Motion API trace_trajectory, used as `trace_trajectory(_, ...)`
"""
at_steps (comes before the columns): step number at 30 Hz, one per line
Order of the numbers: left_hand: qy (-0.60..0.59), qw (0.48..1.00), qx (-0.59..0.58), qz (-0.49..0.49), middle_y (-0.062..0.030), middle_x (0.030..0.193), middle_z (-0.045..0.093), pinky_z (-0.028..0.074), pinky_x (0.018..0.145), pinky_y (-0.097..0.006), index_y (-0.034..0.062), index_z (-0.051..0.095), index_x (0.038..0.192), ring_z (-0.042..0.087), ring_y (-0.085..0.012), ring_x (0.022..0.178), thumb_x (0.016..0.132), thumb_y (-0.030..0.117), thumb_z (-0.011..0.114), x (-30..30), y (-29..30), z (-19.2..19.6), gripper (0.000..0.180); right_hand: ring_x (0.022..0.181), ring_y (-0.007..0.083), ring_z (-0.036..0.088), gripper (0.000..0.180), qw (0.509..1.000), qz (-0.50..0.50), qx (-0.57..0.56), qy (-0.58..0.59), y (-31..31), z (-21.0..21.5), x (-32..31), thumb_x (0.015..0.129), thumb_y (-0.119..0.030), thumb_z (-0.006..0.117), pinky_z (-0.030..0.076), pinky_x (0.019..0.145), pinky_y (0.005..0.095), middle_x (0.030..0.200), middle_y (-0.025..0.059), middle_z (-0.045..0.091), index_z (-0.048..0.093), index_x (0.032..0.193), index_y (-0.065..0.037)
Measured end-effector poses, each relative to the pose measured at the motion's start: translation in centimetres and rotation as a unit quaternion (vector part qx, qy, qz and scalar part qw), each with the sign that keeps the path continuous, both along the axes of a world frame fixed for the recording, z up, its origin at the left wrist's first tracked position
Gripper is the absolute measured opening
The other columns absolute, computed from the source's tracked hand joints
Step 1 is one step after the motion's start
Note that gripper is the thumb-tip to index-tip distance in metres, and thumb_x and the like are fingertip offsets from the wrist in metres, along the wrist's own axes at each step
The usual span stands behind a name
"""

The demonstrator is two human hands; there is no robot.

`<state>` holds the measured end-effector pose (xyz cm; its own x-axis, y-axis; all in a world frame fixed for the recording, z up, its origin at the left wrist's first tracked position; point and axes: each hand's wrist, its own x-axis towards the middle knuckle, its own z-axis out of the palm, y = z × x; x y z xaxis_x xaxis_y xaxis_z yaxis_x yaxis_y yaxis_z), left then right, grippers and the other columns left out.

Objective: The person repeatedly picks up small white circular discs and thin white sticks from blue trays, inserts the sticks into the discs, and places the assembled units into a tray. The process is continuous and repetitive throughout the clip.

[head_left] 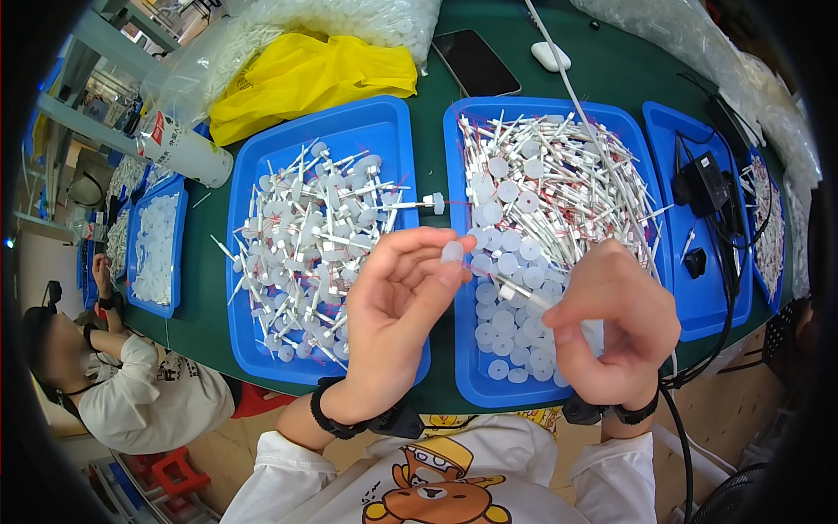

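My left hand (390, 319) pinches a small translucent white disc (451, 252) between thumb and fingertips. In my right hand (618, 323) is a thin white stick (522, 292), gripped near one end, its other end angled toward the disc. Whether stick and disc touch, I cannot tell. Both hands are over the middle blue tray (471, 390) and its left neighbour. Loose discs (502, 336) fill the near part of the middle tray, and white sticks with red wires (567, 188) are heaped behind them. Sticks fitted with discs (305, 227) lie piled in the left blue tray (253, 349).
Behind the trays lie a yellow plastic bag (314, 74), a dark phone (476, 63) and a white rounded case (551, 57). A right-hand blue tray (698, 323) holds a black adapter (704, 183) with cables. At far left, another person (131, 393) sits by a blue tray (179, 253).
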<state>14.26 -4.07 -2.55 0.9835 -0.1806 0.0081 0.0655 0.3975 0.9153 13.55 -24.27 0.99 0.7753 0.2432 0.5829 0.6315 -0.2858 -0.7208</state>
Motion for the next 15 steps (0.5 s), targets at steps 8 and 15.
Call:
trace_trajectory(8,-0.020,0.997,0.006,-0.070,-0.0143,0.117,0.064,0.047,0.094,-0.029,-0.0015,0.054,0.121,0.061,-0.0151,0.109,0.092,-0.003,0.061,0.03,0.17,-0.37,0.029,0.061,0.0215,0.055,0.028,1.000,-0.002,-0.024,0.002,0.38,-0.08,0.00,0.060,0.010,0.064,0.041,0.057,0.0306,0.072,0.0074,0.062,0.069,0.086,-0.002)
trace_trajectory(15,-0.041,0.997,-0.006,-0.060,-0.0150,0.118,0.064,0.047,0.095,-0.030,-0.0035,0.053,0.121,0.061,-0.0176,0.110,0.090,-0.005,0.063,0.05,0.20,-0.49,0.032,0.063,0.0211,0.055,0.031,0.997,-0.064,-0.035,0.028,0.74,-0.29,-0.19,0.065,0.010,0.070,0.042,0.057,0.0304,0.075,0.0081,0.061,0.071,0.094,0.000)
